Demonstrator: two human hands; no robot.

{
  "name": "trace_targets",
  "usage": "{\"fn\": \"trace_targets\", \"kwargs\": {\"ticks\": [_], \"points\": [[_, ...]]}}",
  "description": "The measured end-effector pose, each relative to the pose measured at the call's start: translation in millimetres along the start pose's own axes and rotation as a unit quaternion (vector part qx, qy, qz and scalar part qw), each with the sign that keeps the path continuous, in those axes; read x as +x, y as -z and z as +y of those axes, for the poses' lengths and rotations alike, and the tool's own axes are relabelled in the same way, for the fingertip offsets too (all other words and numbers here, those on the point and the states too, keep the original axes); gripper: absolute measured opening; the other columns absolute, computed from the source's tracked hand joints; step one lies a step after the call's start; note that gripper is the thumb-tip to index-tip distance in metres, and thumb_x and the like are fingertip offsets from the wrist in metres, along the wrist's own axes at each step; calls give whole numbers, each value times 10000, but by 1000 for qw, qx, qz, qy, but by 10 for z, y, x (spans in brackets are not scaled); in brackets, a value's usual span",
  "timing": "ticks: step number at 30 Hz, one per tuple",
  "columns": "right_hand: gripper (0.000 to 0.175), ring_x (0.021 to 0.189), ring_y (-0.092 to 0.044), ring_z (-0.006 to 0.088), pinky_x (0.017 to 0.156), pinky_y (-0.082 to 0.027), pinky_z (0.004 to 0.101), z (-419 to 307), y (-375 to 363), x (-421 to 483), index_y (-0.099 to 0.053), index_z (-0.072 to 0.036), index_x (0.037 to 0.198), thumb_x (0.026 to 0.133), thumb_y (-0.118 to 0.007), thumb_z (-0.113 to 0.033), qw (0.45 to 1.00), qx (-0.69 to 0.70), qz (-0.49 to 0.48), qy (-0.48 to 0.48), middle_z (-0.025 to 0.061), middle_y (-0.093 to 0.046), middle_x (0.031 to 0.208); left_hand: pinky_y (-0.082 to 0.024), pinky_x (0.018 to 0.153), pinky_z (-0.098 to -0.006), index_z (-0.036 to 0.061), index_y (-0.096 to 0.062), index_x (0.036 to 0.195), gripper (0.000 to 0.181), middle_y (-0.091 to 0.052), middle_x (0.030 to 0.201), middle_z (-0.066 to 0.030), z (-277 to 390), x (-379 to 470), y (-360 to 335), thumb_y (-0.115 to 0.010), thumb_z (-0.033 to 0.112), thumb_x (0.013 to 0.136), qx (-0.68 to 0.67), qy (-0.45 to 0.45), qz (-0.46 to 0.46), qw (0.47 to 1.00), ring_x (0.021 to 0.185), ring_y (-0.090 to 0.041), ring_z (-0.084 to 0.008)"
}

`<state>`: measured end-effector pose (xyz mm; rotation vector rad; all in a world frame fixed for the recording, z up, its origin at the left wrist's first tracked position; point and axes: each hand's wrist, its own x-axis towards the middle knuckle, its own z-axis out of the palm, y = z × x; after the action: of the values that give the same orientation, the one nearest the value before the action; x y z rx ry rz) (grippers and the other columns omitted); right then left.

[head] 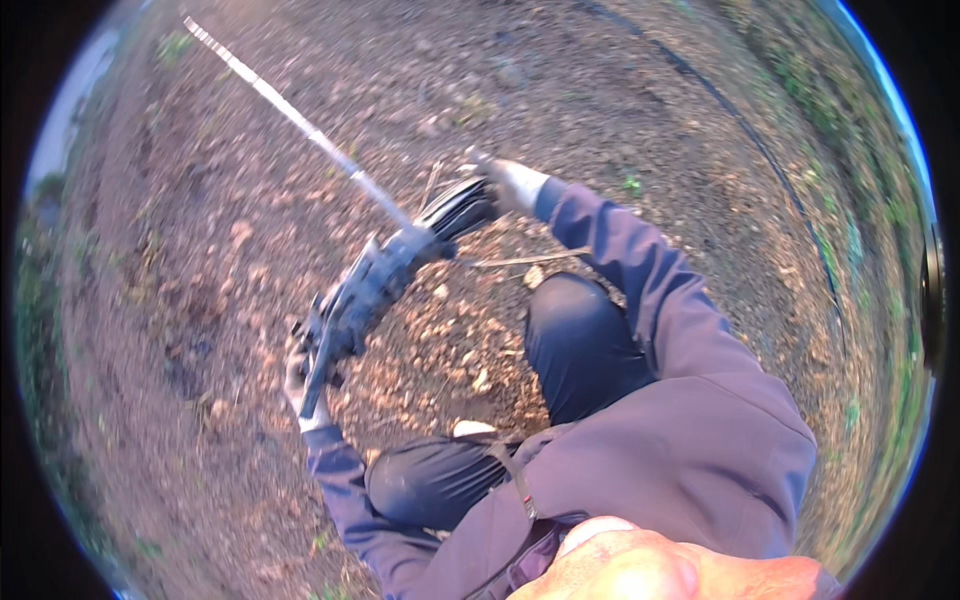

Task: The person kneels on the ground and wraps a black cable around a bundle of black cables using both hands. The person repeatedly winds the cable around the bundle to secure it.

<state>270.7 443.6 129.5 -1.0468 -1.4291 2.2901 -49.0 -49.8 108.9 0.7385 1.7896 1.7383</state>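
A long, dark piece of equipment (375,277), blurred by motion, spans slantwise in front of my knees. From its upper part a thin silver rod (300,124), stepped like a telescoping one, sticks out to the upper left. My left hand (298,375), seemingly gloved with a white cuff, grips the lower end, beside a flat dark bar (319,367). At the upper end my right hand (514,184), also white-cuffed, grips a dark ribbed section (461,206). Blur hides most of the fingers and the equipment's exact kind.
Stony brown soil (225,262) surrounds me. My bent right knee (581,337) and left knee (431,480) are close behind the equipment. A dry stalk (532,259) lies near the right knee. A dark hose or cable (750,131) runs along the right, before green plants (817,97).
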Motion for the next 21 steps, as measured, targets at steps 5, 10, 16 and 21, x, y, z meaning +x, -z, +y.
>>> {"fn": "trace_targets", "kwargs": {"ticks": [5,10,16,21], "points": [[552,1052,-739,268,890,-639,484,-29,-174,60,-686,-91,1287,980,-797,-537,986,93,-6,-135,156,-725,1226,-572,821,-339,51,-714,1069,278,-680,1390,-138,118,95,117,-885,9,853,20,-76,3,997,1100,-699,-228],[416,997,-771,259,905,-663,444,-112,-263,116,-693,-37,1263,946,-858,-250,983,101,-34,-147,134,-773,1156,-558,1044,-348,47,-720,1086,374,-703,1351,-131,366,115,26,-909,-80,790,60,-114,6,992,1239,-683,-228],[444,1108,-756,301,1050,-607,461,-275,-341,163,-629,23,1364,941,-756,-17,980,124,-154,-35,176,-748,1268,-536,1141,-382,53,-704,1294,497,-593,1565,-174,364,242,122,-900,1,841,-86,-82,36,992,1332,-653,-253],[577,1256,-698,285,1130,-549,495,-579,-382,47,-603,-30,1460,916,-784,29,978,94,-179,60,107,-715,1384,-537,1175,-447,65,-423,1647,835,-528,1616,-179,420,326,304,-828,47,917,-214,-62,16,975,1392,-618,-277]]}}
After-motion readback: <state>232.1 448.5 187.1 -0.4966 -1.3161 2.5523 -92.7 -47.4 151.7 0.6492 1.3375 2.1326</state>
